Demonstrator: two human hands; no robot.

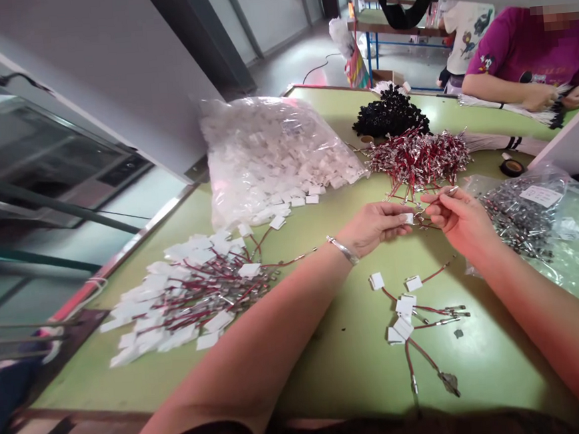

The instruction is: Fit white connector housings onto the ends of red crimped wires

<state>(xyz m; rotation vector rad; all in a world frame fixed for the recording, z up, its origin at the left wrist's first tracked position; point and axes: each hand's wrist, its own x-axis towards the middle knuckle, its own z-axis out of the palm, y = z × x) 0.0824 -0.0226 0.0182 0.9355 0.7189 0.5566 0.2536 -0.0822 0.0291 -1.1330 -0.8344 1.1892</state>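
Observation:
My left hand [375,229], with a silver bracelet at the wrist, pinches a small white plastic connector housing [408,218]. Just to its right, my right hand [463,222] has thumb and fingertips closed on a thin wire with a metal terminal [448,192]. The two hands almost meet above the green table, in front of a heap of red wires with metal terminals [418,159]. Below them lie several red wires fitted with white housings [403,307]. A larger pile of such wires [194,284] spreads to the left of my left forearm.
A clear bag of white housings [269,155] lies open behind the left pile. Farther back is a black heap of small parts [389,114]. On the right are a bag of metal parts [517,216] and black tape [511,168]. A co-worker in purple [522,58] handles white wires across the table.

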